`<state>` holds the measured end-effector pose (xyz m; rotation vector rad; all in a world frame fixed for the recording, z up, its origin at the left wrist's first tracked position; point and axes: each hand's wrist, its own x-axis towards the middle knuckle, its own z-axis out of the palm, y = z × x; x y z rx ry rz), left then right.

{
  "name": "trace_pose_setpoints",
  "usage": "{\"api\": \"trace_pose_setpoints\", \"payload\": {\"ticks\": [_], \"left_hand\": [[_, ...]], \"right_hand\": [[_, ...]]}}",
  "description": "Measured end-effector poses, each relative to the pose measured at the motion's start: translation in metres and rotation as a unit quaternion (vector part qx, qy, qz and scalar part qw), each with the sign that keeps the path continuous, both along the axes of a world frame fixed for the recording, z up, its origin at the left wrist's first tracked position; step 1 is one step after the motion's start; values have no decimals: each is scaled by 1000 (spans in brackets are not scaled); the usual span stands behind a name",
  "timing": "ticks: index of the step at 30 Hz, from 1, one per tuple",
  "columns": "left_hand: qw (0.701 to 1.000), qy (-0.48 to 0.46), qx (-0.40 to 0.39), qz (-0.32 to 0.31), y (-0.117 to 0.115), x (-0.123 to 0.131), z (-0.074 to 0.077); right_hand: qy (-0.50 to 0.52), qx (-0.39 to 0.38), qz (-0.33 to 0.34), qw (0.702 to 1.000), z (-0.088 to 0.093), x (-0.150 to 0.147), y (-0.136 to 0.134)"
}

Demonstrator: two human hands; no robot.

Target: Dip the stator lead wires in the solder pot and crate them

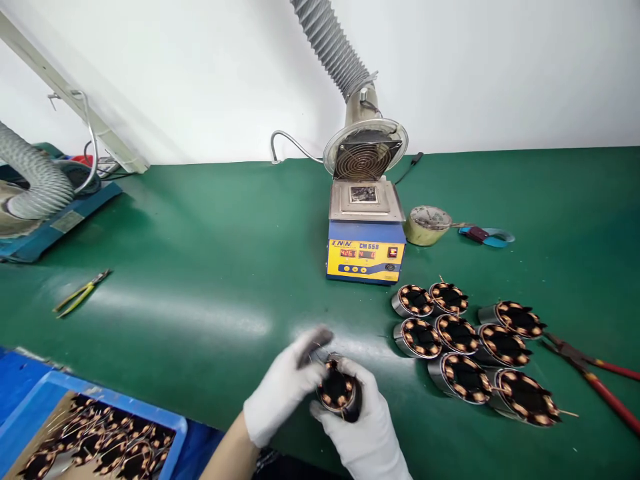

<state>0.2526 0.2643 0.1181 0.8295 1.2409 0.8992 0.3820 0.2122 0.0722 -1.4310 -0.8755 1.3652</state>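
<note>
My right hand (pixel 367 417), in a white glove, is closed around a motor stator (pixel 336 387) near the table's front edge. Copper windings and a black core show on the stator's upturned face. At its upper left is my left hand (pixel 287 383), also gloved, with dark fingertips bent close together. Those fingers are slightly blurred, and a thin wire shows beside them; what they pinch is not clear. Several similar stators (pixel 456 335) with steel outer rings stand grouped to the right.
Behind my hands stands a blue and yellow solder pot (pixel 366 260) under a fume hood (pixel 367 157). A tape roll (pixel 427 225) and a strap (pixel 487 237) lie beside it. Red-handled cutters (pixel 590 370) are at right, yellow-green pliers (pixel 83 293) at left. A blue crate (pixel 177 427) holds more stators.
</note>
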Motion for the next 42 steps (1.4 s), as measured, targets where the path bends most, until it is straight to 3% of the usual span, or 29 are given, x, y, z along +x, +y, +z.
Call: {"api": "trace_pose_setpoints", "payload": {"ticks": [2,6,9,10,15,20,23,28,31,34,40,42], "left_hand": [[1000,-6,-15,-9,-1,13,-2],[990,-41,-10,136,-4,22,-10],[967,-87,15,241,-3,9,-10],[965,-83,19,249,-2,5,-8],[994,0,-55,94,6,4,7],[994,37,-79,70,11,17,9],[994,66,-59,65,10,18,5],[989,124,5,78,7,17,3],[984,175,27,30,9,19,6],[986,165,-7,-11,12,22,8],[994,86,9,61,8,12,5],[996,73,7,58,5,9,4]], "right_hand": [[-77,57,-1,995,0,-3,5],[-151,153,5,977,-5,-8,9],[-192,176,-43,965,-15,-10,8],[-202,182,-59,961,-18,-10,7],[-252,273,-64,926,-17,-8,8],[-368,337,-10,867,-9,-3,10],[-402,341,-2,850,-8,-2,11],[-392,342,-9,854,-10,-3,12],[-379,323,4,867,-9,-3,12],[-381,325,3,866,-9,-3,12],[-381,336,1,861,-11,-5,12],[-386,330,-2,862,-10,-5,12]]}}
